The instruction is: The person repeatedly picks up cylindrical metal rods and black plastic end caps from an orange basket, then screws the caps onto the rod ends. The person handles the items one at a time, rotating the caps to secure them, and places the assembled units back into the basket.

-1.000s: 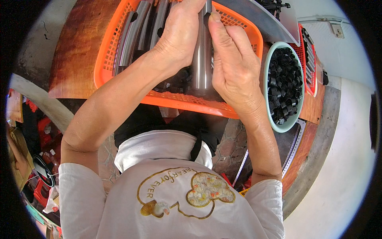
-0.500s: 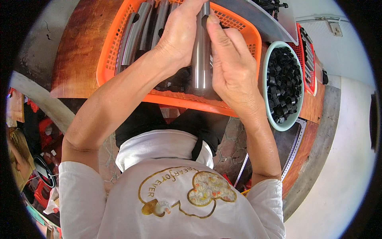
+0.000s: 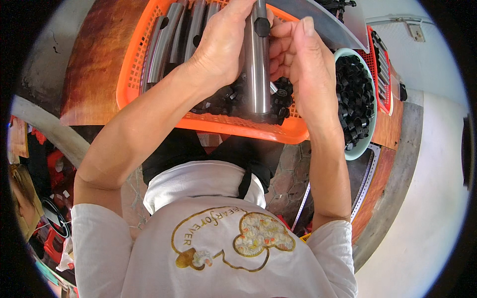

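Hands [image 3: 223, 44] [image 3: 308, 64]: two, gripping one steel tube [image 3: 257, 74].

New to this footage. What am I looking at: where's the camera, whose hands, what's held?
There is no machine here: a person works with bare hands. The single picture comes from a fisheye camera on their head looking down, so edges curve and their white shirt fills the bottom. The left hand grips a steel tube held above an orange basket of similar tubes and small black caps. The right hand touches a black cap on the tube. A pale bowl of black caps sits to the right on a wooden bench.
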The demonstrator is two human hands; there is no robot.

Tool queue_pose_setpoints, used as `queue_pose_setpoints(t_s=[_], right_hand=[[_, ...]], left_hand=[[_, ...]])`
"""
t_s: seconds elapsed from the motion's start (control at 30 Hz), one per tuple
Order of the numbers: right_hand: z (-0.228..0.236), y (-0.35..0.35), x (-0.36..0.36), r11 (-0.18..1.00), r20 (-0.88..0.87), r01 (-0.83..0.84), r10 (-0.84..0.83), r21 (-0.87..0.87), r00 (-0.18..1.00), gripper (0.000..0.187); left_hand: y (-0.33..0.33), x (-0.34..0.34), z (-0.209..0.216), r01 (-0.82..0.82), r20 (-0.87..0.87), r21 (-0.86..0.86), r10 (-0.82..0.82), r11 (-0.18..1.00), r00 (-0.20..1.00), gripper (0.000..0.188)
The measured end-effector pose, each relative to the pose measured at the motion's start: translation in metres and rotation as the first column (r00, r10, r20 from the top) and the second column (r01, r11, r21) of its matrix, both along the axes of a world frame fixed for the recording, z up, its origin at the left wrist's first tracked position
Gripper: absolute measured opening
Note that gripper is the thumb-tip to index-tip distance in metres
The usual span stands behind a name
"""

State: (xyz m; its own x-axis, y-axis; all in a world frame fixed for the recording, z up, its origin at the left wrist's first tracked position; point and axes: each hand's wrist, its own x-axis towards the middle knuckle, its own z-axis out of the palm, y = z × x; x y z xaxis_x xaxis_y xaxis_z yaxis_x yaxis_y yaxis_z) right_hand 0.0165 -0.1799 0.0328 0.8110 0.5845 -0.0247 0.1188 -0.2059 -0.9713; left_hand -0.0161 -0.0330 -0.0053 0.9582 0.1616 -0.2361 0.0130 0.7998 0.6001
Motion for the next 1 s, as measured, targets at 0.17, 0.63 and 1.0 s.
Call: queue_pose_setpoints(t_s=[0.17,0.63,1.0], right_hand=[[-0.006,0.003,0.008,0.987,-0.26,0.062,-0.021,0.15,0.965,0.059],[-0.006,0.0,-0.007,0.997,-0.377,0.046,-0.02,0.06,0.926,0.06],[0.002,0.0,-0.012,0.999,-0.406,-0.023,0.031,0.025,0.913,0.042]], left_hand=[[-0.004,0.0,0.003,0.003,-0.01,-0.055,-0.004,0.998,1.0,0.056],[-0.007,-0.001,0.003,0.107,0.058,-0.02,-0.105,0.994,0.993,0.062],[-0.01,-0.005,0.005,0.168,0.151,0.076,-0.178,0.983,0.973,0.068]])
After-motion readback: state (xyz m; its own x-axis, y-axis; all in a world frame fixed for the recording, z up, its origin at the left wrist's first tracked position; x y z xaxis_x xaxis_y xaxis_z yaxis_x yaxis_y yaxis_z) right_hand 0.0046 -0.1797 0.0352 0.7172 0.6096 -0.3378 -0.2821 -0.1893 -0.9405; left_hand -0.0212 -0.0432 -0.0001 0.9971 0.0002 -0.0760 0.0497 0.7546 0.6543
